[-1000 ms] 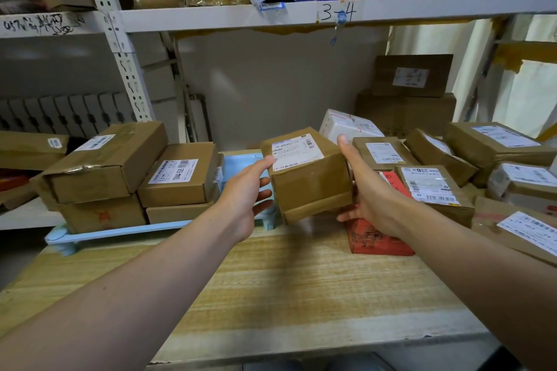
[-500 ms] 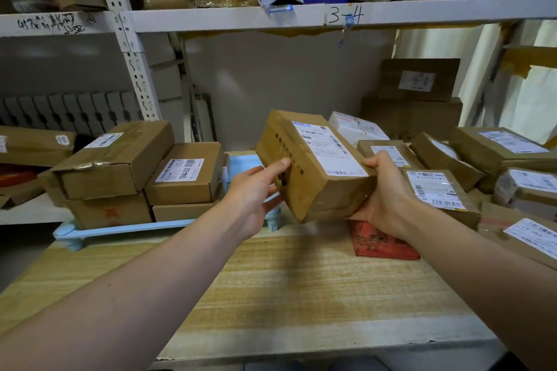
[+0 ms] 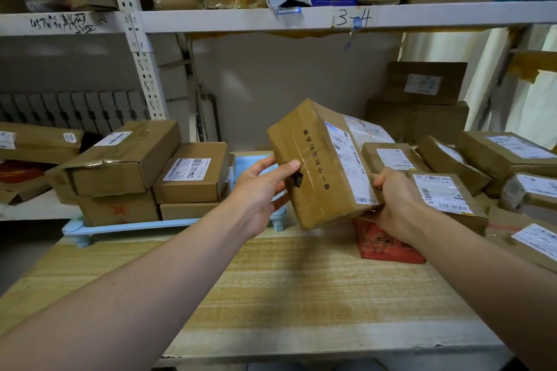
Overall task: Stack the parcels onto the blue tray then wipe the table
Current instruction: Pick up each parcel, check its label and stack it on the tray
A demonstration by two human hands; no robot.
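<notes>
I hold a brown cardboard parcel in the air above the wooden table, tilted, its taped side with black characters facing me. My left hand grips its left edge and my right hand holds its lower right corner. The light blue tray lies at the table's back left. On it stand stacked brown parcels, and another pile sits beside them. More labelled parcels lie heaped at the right.
A red flat packet lies on the table under my right wrist. A white metal shelf loaded with boxes runs overhead, its upright post behind the tray. Large boxes stand at the back right.
The parcel has been lifted and turned, so its label now faces right and its taped side faces me. Both hands have kept hold of it and shifted slightly left.
</notes>
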